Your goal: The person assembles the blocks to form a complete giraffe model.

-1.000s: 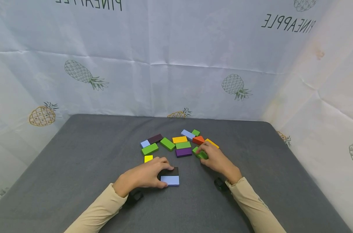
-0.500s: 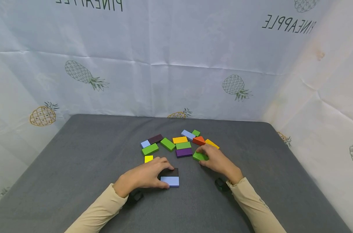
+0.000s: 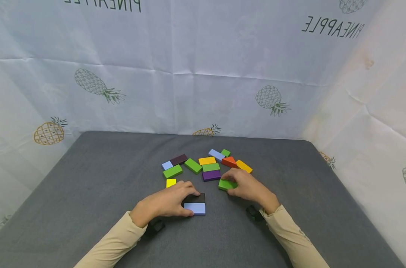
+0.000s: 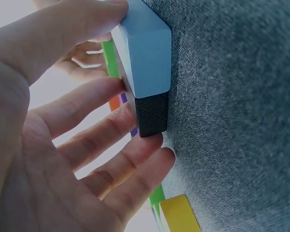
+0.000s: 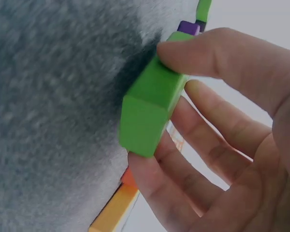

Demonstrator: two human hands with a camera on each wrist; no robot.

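My left hand (image 3: 169, 199) holds a light blue block (image 3: 197, 209) and a black block (image 3: 199, 198) that lie side by side on the table. In the left wrist view, the thumb is at the light blue block (image 4: 150, 58) and the fingers reach over to the black block (image 4: 152, 116). My right hand (image 3: 248, 185) pinches a green block (image 3: 225, 184) between thumb and fingers, just in front of and right of a purple block (image 3: 211, 176). The right wrist view has the thumb on one long side of the green block (image 5: 144, 123), with fingers at the opposite side and end.
Behind the hands, several coloured blocks lie on the grey table (image 3: 105, 178). They include a yellow block (image 3: 171, 182), a red-orange triangular block (image 3: 229, 161), an orange block (image 3: 244, 166) and a dark purple block (image 3: 178, 159). A pineapple-print cloth (image 3: 189, 100) hangs behind the table.
My right hand has drawn the green block nearer and a little left, away from the orange block, turning it straighter. The left hand and its two blocks have hardly moved.
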